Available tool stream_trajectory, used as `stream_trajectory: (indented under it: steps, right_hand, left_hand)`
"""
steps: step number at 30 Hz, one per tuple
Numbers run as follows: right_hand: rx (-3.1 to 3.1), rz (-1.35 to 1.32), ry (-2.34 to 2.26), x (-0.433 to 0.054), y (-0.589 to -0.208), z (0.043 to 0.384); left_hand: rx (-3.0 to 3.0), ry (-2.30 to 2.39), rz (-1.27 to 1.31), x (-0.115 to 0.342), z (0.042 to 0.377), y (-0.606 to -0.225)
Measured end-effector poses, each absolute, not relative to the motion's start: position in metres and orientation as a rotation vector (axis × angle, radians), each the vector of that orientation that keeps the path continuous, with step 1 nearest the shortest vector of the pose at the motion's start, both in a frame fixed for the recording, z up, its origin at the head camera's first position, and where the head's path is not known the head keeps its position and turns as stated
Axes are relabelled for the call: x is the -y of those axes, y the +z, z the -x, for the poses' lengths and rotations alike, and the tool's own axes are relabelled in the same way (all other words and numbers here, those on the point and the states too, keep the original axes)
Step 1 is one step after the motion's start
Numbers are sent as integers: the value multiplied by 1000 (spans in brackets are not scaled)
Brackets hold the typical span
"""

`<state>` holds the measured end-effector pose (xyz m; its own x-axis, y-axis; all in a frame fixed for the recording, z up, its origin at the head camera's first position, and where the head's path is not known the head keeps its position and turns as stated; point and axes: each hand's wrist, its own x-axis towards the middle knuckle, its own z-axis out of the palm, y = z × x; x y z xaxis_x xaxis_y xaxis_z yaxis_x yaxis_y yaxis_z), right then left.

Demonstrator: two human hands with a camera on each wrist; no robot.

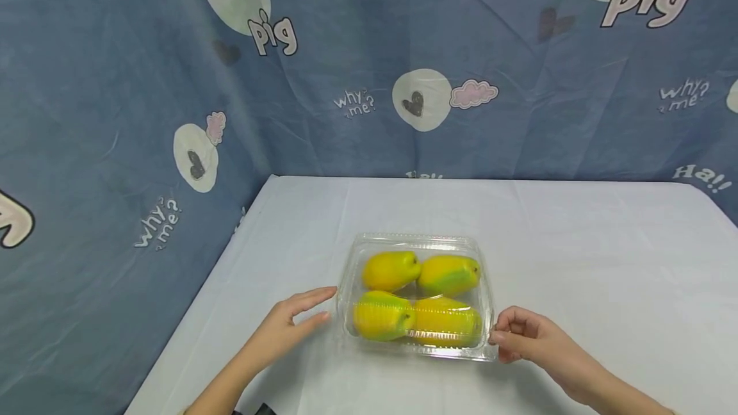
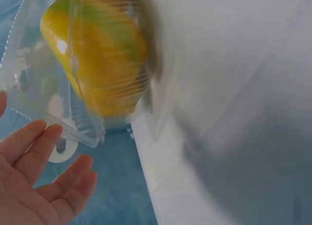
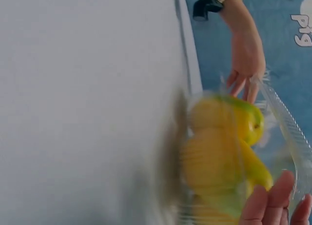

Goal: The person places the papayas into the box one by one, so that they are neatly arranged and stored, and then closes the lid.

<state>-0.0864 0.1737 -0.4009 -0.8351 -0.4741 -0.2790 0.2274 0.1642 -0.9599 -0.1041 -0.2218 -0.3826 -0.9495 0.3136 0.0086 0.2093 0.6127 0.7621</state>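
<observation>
A clear plastic clamshell container lies on the white table, with several yellow-and-green fruits that look like mangoes inside. Its lid stands at a slant over the fruit in the wrist views. At the front right corner, my right hand pinches the container's rim between thumb and curled fingers. Beside the left edge is my left hand, fingers extended and thumb apart. Its fingertips are very close to the rim; whether they touch cannot be told.
The white cloth-covered table extends to both sides and behind the container. A blue printed curtain hangs along the back and left. A small black object shows by the left forearm.
</observation>
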Motion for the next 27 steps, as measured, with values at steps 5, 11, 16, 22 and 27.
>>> stream_trajectory:
  steps: [5,11,16,22,27]
  right_hand:
    - [-1914,206,-1717,-170,-411,81]
    - [-1986,127,-1643,-167,-416,81]
    - [-1990,91,-1613,-166,-420,83]
    - [-1906,102,-1603,-165,-425,85]
    - [-1722,241,-1636,-165,-428,86]
  left_hand:
    - [-2686,1223,-441,219,101,-393]
    - [-2582,1213,-379,214,102,-399]
    - [-2394,1318,-289,214,105,-402]
    - [-2129,1409,-199,214,108,-407]
    - [-2001,1451,-173,213,110,-412]
